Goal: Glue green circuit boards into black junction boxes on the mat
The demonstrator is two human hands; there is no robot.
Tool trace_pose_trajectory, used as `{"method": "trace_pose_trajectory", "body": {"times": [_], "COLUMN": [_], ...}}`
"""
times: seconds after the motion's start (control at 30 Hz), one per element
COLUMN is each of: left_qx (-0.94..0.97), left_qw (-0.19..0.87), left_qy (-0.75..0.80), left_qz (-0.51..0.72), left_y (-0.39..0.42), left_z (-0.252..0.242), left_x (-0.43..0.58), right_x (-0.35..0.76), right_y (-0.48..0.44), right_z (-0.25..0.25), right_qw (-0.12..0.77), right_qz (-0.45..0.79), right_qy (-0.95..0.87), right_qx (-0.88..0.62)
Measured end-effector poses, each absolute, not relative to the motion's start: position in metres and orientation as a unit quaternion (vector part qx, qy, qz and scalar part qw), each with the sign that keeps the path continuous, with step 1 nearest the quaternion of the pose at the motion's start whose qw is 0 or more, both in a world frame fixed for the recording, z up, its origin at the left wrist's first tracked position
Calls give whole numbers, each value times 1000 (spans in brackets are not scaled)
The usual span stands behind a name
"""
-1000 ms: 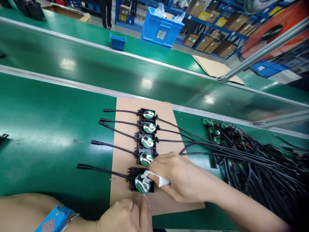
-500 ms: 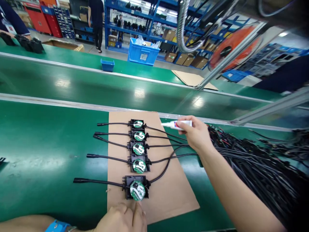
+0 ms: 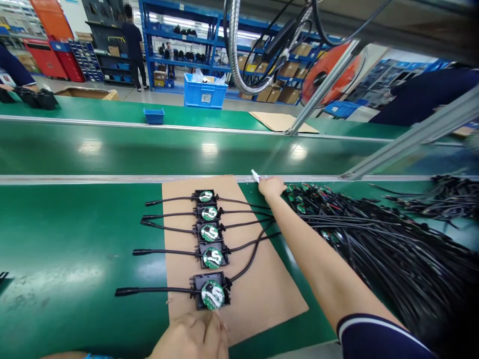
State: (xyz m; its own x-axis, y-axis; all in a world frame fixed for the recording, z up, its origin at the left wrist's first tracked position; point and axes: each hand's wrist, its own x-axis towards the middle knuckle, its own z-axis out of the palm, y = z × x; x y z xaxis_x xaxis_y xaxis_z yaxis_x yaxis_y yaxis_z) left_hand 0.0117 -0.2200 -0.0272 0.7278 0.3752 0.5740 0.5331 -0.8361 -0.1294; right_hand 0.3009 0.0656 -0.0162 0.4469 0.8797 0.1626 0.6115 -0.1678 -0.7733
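Note:
In the head view my right hand (image 3: 272, 187) is closed around a small white glue tube (image 3: 255, 175), its nozzle pointing up and left by the pale strip. Most of the tube is hidden in the fist. My left hand (image 3: 192, 334) is low in the middle, fingertips pinched at the lower edge of the nearest round green circuit board (image 3: 212, 295). That board has white paste on it and sits over a black plastic housing (image 3: 204, 280). Behind it stand several like housings in a column, each with a pasted board (image 3: 212, 258) and black cables on both sides.
Under the housings lies a cardboard sheet (image 3: 269, 294) on the green bench (image 3: 75, 234). A thick pile of black cables (image 3: 374, 249) spreads at the right. Across the channel are a small blue bin (image 3: 153, 116), a blue crate (image 3: 205, 92) and a slanted metal post (image 3: 325, 87).
My right hand has moved with the glue tube away from the boards to the far bench edge, and the nozzle has turned upward. The left hand stays by the nearest board. The view has shifted.

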Motion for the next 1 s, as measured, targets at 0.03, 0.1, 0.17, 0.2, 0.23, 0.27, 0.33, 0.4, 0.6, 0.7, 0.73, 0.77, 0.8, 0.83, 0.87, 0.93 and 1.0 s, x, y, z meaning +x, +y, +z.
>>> {"method": "trace_pose_trajectory", "body": {"times": [0.03, 0.1, 0.17, 0.2, 0.23, 0.27, 0.33, 0.4, 0.6, 0.7, 0.73, 0.77, 0.8, 0.83, 0.87, 0.93, 1.0], "left_qx": [-917, -916, -919, -920, -920, -920, -924, -925, -877, -861, -857, -850, -842, -831, -820, -800, -788], "left_qw": [145, 144, 124, 113, 102, 88, 43, -21, -143, -201, -215, -225, -235, -246, -259, -280, -287], "left_qy": [-247, -247, -249, -251, -253, -256, -273, -314, -445, -457, -459, -463, -470, -480, -490, -504, -514], "left_qz": [-277, -281, -278, -279, -281, -282, -263, -213, -110, -91, -98, -109, -122, -135, -145, -163, -182], "left_y": [-220, -221, -220, -219, -217, -214, -207, -197, -177, -179, -180, -182, -185, -187, -190, -196, -200], "left_z": [-26, -24, -23, -21, -18, -13, 0, 16, 22, 5, 1, -2, -3, -3, -1, 4, 7], "left_x": [12, 12, 11, 11, 10, 9, 4, -4, -32, -37, -38, -38, -38, -38, -38, -38, -36], "right_x": [302, 304, 303, 302, 299, 295, 284, 273, 251, 253, 255, 257, 259, 261, 263, 265, 264], "right_y": [64, 59, 47, 38, 25, 8, -33, -79, -154, -153, -153, -152, -153, -154, -156, -159, -161], "right_z": [-17, -16, -10, -7, -3, 0, 6, 10, -6, -26, -32, -36, -38, -38, -36, -27, -17], "right_qw": [408, 420, 430, 434, 437, 437, 422, 376, 173, 174, 185, 201, 218, 234, 244, 248, 232], "right_qz": [144, 108, 79, 68, 63, 65, 93, 154, 238, 215, 202, 185, 165, 144, 126, 106, 117], "right_qy": [-494, -485, -507, -527, -553, -583, -654, -742, -900, -904, -908, -911, -915, -918, -921, -928, -936], "right_qx": [-754, -760, -743, -727, -706, -682, -621, -532, -322, -325, -318, -308, -297, -287, -276, -256, -239]}}
